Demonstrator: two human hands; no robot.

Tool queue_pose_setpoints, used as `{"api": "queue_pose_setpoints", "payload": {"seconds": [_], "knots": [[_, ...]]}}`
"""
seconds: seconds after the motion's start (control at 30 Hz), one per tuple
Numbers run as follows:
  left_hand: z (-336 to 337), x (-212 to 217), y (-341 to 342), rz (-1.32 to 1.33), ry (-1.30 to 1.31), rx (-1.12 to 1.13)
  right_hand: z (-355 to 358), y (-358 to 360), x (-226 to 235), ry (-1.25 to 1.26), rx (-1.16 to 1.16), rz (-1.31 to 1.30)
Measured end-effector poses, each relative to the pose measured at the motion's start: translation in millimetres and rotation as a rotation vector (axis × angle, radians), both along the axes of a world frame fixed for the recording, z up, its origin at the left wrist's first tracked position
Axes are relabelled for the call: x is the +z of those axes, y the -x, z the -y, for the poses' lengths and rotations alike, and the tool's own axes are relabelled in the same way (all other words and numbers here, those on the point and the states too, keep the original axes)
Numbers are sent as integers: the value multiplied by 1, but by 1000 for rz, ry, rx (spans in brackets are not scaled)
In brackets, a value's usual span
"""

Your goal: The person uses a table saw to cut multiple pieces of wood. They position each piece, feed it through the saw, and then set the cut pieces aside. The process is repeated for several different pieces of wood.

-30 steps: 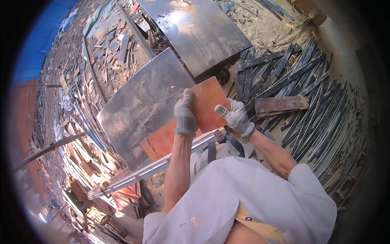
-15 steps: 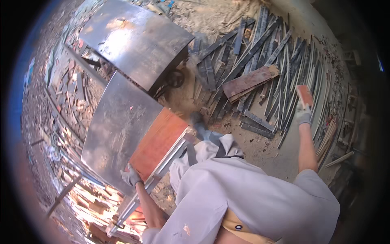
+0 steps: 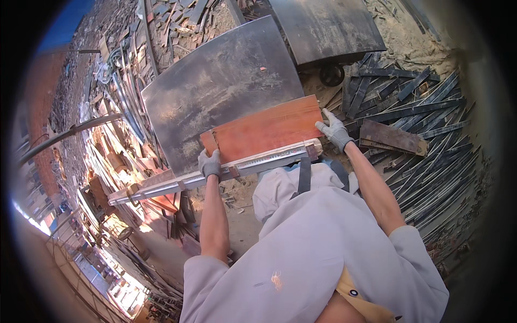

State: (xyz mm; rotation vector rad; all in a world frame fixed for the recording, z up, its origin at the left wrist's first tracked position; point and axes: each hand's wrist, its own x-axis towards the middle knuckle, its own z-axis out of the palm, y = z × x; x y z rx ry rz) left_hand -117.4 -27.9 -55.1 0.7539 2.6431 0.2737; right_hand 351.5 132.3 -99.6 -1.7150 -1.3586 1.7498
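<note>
A long red-orange board (image 3: 264,129) lies on the dark metal table (image 3: 226,81), against a straight rail (image 3: 264,156) with a measuring scale along it. My left hand (image 3: 210,163), in a grey glove, grips the board's left end, where a dark crack or seam crosses it. At the opposite end my right hand (image 3: 335,131), also gloved, holds the board's edge with the thumb on top. The undersides of both grips are hidden.
A second metal table (image 3: 328,27) stands beyond, with a dark wheel (image 3: 332,75) below it. On the right lie many dark strips (image 3: 414,105) and a brown board (image 3: 393,137). Wood offcuts (image 3: 116,161) are heaped at left, near a curved bar (image 3: 75,131).
My right hand has come in from the far right to the board's right end, and the small reddish piece it held is gone from it. The view has turned; my left hand stays on the board.
</note>
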Motion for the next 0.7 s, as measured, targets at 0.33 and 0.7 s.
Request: {"api": "queue_pose_setpoints", "payload": {"seconds": [0.33,0.7], "knots": [[-11,-12,-6,467,-161,174,-47,-29,32,-176,125,198],[-2,-20,-45,-59,-3,-207,-29,-24,18,-227,191,272]]}}
